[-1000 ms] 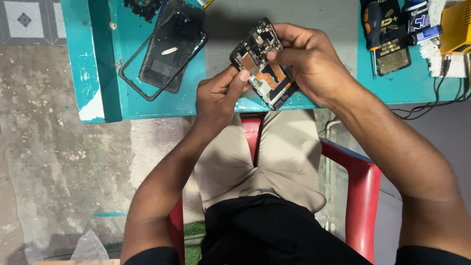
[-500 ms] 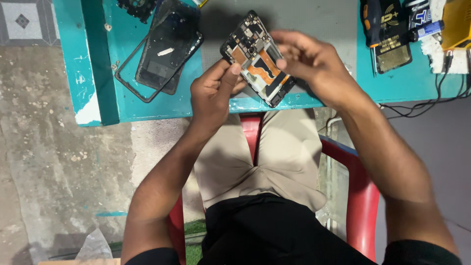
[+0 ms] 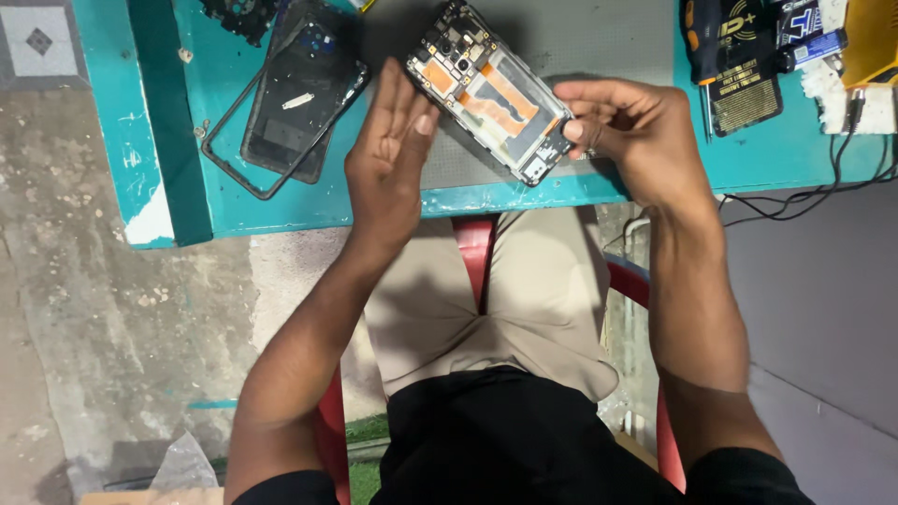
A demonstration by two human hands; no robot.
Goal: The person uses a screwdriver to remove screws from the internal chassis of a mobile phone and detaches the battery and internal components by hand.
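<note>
A teal table (image 3: 281,201) is standing in front of the seated person, and a grey work mat (image 3: 599,42) is covering its middle. An opened phone (image 3: 491,93), its back cover off and its boards and orange strips showing, is sitting tilted over that mat, its camera end pointing away from the person and its lower end pointing toward the table's near edge.

To the left of the opened phone, a dark back cover (image 3: 299,93) is lying flat on the teal surface inside a thin black frame (image 3: 229,159). Beyond the cover, at the table's far edge, a dark part is showing only in part. To the right of the phone, a screwdriver with an orange and black handle (image 3: 694,37), a dark flat pad (image 3: 744,93), small blue boxes (image 3: 809,37) and a yellow case (image 3: 875,37) are crowding the table, with black cables (image 3: 823,192) trailing off its near right edge.

The right hand (image 3: 636,131) is pinching the phone's lower corner between thumb and fingers, holding it in a closed grip. The left hand (image 3: 393,150) is standing open, fingers straight and together, its fingertips just beside the phone's left long edge; whether they are touching it cannot be told. Nothing is lying between either hand and the phone.
</note>
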